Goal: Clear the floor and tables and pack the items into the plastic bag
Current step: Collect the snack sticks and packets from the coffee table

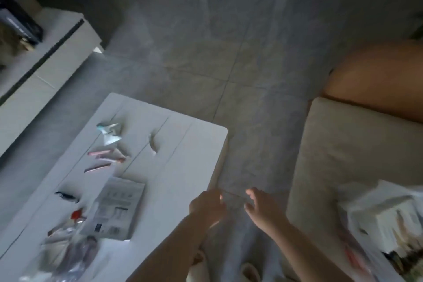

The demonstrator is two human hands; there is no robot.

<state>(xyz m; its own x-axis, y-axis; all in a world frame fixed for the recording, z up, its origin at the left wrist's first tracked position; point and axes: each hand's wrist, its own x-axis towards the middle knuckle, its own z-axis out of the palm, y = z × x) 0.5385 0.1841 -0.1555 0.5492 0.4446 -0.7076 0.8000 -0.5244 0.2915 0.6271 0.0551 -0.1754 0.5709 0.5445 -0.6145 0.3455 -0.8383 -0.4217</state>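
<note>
Both hands are raised between the worktop and the sofa. The left hand [207, 206] pinches and the right hand [261, 209] half-curls on a thin clear plastic bag [240, 121] stretched up in front of the view. It may slip, since the film is slack and hard to see. Left of the left hand, small wrappers [107, 160] and a leaflet [119, 206] lie loose on the worktop [187, 155]; a swinging bag could sweep them onto the floor [206, 52] beyond.
</note>
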